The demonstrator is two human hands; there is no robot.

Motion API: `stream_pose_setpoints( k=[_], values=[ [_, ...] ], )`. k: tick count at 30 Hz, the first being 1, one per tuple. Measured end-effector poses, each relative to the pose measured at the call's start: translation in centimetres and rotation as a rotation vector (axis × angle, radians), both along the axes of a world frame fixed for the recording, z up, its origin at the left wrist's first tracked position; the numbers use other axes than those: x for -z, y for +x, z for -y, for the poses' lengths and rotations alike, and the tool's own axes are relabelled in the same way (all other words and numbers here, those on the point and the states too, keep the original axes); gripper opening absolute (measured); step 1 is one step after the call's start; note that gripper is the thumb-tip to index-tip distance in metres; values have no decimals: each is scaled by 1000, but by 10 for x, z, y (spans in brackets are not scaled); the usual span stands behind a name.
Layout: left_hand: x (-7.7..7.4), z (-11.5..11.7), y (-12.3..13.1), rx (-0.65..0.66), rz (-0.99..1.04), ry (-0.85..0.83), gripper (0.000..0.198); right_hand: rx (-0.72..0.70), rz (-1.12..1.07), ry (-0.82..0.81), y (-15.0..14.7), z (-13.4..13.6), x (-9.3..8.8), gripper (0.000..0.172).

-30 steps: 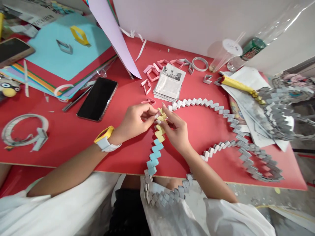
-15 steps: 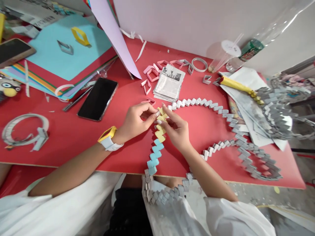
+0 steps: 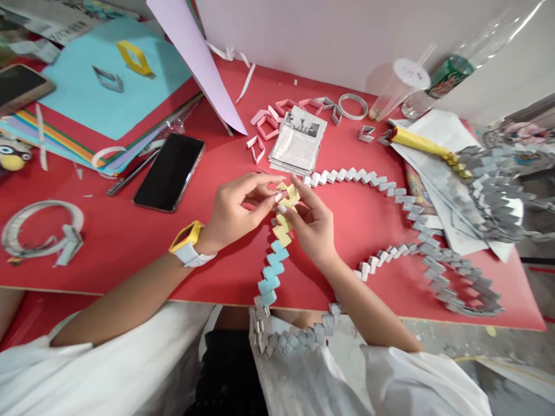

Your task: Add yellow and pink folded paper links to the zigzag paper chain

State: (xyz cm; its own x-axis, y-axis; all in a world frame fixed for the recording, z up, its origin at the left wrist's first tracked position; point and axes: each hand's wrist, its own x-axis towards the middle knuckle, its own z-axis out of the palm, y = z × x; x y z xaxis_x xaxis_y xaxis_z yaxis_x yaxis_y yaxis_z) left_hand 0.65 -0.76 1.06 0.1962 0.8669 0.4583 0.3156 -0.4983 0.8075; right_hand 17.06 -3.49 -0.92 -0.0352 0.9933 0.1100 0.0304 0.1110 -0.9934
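The left hand (image 3: 245, 202) and right hand (image 3: 313, 222) pinch yellow links (image 3: 281, 231) of a paper chain (image 3: 289, 342), already joined to blue links (image 3: 272, 270), while pink loops (image 3: 260, 117) lie unattached farther away.

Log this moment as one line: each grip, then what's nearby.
left grip: on yellow links | right grip: on same links | blue links: adjoining, nearer the body | newsprint stack: beyond, on red table

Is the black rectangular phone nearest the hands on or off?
Off, by its look: the black rectangular phone lies face up, dark, with no picture or glow. Whether it is just asleep, I cannot tell.
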Motion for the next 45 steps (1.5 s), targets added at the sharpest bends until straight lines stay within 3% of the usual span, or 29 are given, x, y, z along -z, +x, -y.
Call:
stream_pose_setpoints(
  k=[6, 19, 30, 40, 45],
  values=[
    [-4, 1, 0, 21, -122, 159, 29, 16, 98, 44, -1, 4, -1, 54],
    [-5, 3, 2, 16, -1, -46, 11, 58, 165, 197, 1, 5, -3, 47],
    [-3, 3, 2, 25, -73, 98, 8, 17, 69, 65, -2, 7, -2, 51],
    [-5, 6, 4, -19, -70, 35, 8, 58, 310, 194, -3, 9, -7, 49],
    [-5, 5, 4, 18, -72, 36, 12, 73, 329, 167, -1, 9, -6, 53]
  ],
)
